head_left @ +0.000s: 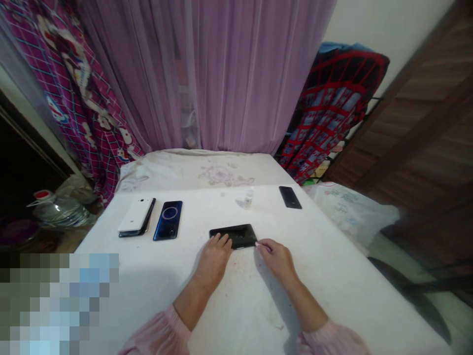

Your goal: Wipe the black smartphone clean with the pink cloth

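1. In the head view, I am seeing the black phone (242, 234) lying flat on the white-covered desk (236, 305), directly in front of both hands.
2. My left hand (214, 259) is resting over the near left part of the black phone, its fingers (221, 240) slightly spread and touching the surface.
3. My right hand (279, 257) is working at the right end of the black phone. Its fingers are curling in and pinching something small and pale, too small for me to identify.
4. To the left, the blue phone (168, 220) is lying with its camera side up; beside it, the white phone (135, 214) is resting on top of a darker phone (151, 215).
5. Beyond the black phone, a small bottle (248, 198) is standing upright. Farther right, another dark phone (290, 197) is lying near the desk's edge.
6. A plastic bag (347, 209) is sitting beyond the right edge, and purple curtains (236, 74) are hanging behind the desk.
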A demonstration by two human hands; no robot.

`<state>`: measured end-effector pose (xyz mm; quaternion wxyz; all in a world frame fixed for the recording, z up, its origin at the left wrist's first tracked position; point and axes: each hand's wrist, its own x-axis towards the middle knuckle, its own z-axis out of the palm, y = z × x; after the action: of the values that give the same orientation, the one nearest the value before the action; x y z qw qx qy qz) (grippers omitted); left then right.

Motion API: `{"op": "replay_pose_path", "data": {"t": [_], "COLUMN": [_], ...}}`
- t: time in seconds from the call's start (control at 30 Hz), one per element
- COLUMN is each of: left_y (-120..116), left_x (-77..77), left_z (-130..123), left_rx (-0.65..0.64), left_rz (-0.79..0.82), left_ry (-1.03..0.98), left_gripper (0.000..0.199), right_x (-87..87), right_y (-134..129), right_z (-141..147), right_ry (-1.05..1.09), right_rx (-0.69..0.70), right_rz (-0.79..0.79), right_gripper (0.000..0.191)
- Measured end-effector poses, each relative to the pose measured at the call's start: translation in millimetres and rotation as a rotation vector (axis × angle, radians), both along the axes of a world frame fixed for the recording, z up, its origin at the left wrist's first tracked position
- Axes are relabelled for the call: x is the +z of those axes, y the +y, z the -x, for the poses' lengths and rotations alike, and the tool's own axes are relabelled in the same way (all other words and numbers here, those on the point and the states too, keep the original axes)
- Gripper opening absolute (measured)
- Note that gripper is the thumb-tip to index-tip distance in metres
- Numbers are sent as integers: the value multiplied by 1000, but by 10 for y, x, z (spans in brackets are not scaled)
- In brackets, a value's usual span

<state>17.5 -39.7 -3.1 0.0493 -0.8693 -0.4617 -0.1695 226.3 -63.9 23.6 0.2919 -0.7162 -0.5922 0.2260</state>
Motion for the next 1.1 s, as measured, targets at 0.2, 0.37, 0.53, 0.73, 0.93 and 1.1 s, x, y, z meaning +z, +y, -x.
{"op": "replay_pose_path", "data": {"t": [0.2,0.37,0.53,0.73,0.93,1.1], "left_y": [-4,-17,-18,-21,-14,-12], "left_x": [16,62,96,67,26,5], "left_z": [-55,-82,-74,-69,-46,-21], "left_rx": [22,63,45,34,14,-19], "left_rz": [12,0,9,20,8,2], "left_ry": [1,-1,16,1,-10,-12], "left_gripper": [20,26,29,30,30,29], "right_x": [75,44,-21,-19,40,122], "right_y": [82,117,305,646,794,879], "right_z": [-55,-35,9,85,-14,-145], "right_ry": [-76,-69,-116,-176,-158,-268], "right_rx": [-32,-39,-16,-27,151,411], "right_rz": [16,16,-16,-43,-46,-22], "right_gripper": [33,34,31,26,23,21]}}
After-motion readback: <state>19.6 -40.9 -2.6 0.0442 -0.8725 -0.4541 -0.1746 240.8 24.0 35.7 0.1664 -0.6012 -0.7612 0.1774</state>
